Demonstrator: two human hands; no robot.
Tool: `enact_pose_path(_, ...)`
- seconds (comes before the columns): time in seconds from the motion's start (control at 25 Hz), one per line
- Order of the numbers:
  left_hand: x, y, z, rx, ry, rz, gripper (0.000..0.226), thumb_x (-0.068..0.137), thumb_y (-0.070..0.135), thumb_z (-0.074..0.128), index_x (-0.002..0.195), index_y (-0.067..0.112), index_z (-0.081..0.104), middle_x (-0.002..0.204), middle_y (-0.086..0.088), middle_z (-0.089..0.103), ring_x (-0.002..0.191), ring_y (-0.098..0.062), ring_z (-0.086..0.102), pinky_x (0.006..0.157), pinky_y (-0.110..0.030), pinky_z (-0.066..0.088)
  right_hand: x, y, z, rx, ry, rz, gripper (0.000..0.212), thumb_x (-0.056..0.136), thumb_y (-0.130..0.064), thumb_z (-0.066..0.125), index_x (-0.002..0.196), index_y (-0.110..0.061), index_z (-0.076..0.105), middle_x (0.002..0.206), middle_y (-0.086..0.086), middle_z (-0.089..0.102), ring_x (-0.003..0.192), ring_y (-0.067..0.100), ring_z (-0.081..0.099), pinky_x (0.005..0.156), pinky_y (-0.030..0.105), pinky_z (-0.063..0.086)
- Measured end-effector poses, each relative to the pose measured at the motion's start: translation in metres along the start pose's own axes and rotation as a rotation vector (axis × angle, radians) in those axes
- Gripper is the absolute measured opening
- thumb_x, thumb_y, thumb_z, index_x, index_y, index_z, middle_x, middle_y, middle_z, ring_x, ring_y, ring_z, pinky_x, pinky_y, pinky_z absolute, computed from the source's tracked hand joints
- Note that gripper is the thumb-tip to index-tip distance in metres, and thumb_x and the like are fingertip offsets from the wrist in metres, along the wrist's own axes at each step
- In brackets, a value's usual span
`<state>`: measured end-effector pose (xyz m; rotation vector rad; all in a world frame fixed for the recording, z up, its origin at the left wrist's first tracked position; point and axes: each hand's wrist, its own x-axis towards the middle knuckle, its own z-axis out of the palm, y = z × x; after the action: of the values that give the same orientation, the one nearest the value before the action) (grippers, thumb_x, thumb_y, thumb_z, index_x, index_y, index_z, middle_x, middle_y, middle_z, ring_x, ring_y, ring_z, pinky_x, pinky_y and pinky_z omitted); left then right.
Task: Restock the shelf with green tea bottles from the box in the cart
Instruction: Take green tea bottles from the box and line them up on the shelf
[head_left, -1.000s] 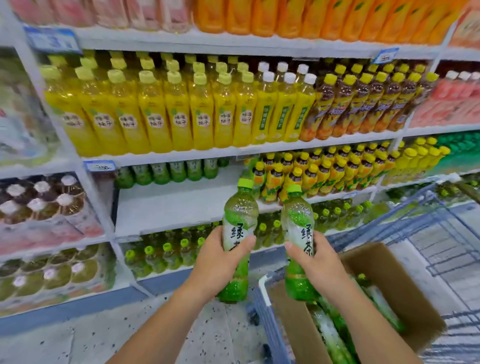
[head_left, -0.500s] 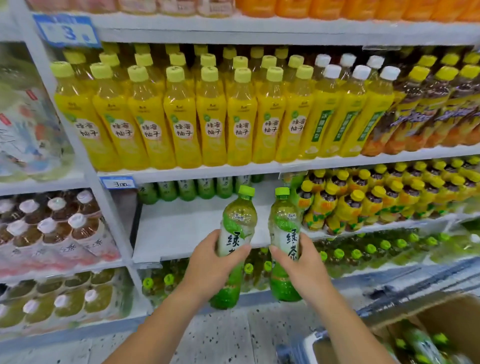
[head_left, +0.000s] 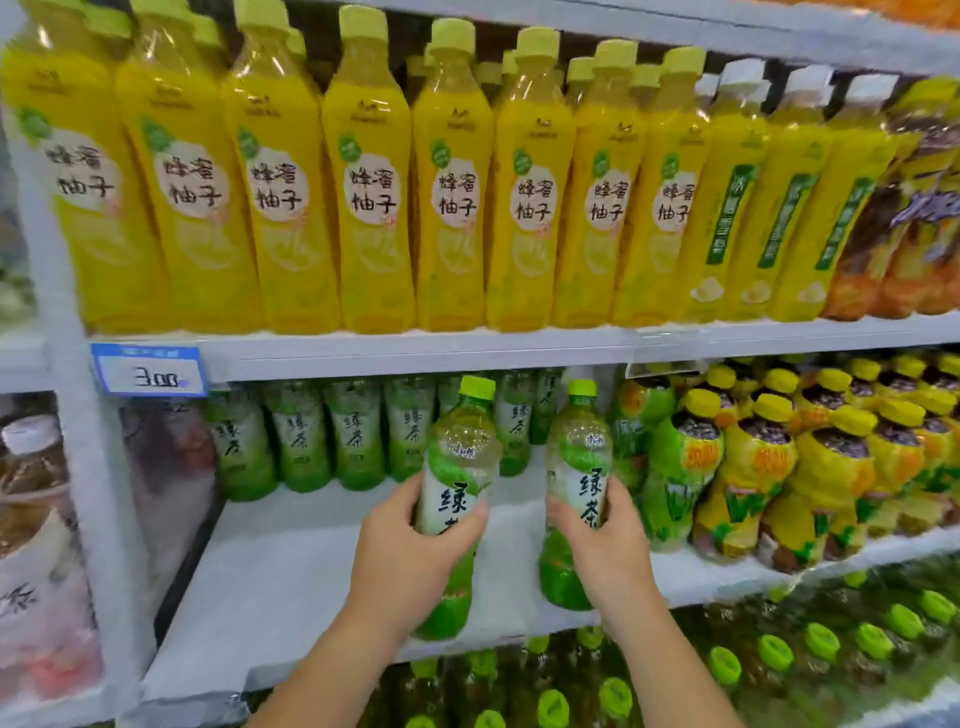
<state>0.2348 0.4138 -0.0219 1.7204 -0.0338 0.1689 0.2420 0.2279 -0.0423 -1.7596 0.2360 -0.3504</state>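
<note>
I hold two green tea bottles upright over the front of the white middle shelf (head_left: 291, 566). My left hand (head_left: 410, 551) grips the left green tea bottle (head_left: 460, 457) around its white label. My right hand (head_left: 605, 540) grips the right green tea bottle (head_left: 576, 447) the same way. Both have lime caps and green bases. A row of several green tea bottles (head_left: 301, 436) stands at the back of this shelf, behind a bare stretch. The box and the cart are out of view.
Yellow honey-pomelo drink bottles (head_left: 363, 182) fill the shelf above. Yellow-capped bottles (head_left: 769, 467) crowd the right part of the middle shelf. Green-capped bottles (head_left: 774, 654) stand on the shelf below. A blue price tag (head_left: 150, 371) hangs on the upper shelf edge; a white upright (head_left: 93, 467) stands at left.
The view has closed in on the shelf and the cart and box have dropped out of sight. Both hands have carried their bottles forward, over the front of the middle shelf.
</note>
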Motion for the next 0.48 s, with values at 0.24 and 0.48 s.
enact_pose_path(0.24, 0.025, -0.042, 0.025, -0.033, 0.012, 0.224, 0.019, 0.08, 0.028, 0.08, 0.097, 0.029, 0.071, 0.082, 0.011, 0.075, 0.072, -0.006, 0.069, 0.063, -0.025, 0.056, 0.033, 0.039, 0.016, 0.058, 0.074, -0.219, 0.062, 0.092, -0.031, 0.066, 0.145, -0.029, 0.032, 0.128, -0.022, 0.049, 0.123, 0.008, 0.048, 0.097, 0.027, 0.037)
enact_pose_path(0.48, 0.029, -0.071, 0.016, -0.076, 0.092, 0.252, 0.021, 0.084, 0.027, 0.078, 0.102, 0.032, 0.068, 0.086, 0.014, 0.074, 0.075, -0.001, 0.068, 0.071, -0.031, 0.056, 0.057, 0.054, 0.021, -0.001, 0.02, -0.321, 0.054, 0.092, -0.034, 0.065, 0.132, -0.049, 0.031, 0.132, -0.018, 0.052, 0.123, 0.001, 0.05, 0.103, 0.027, 0.041)
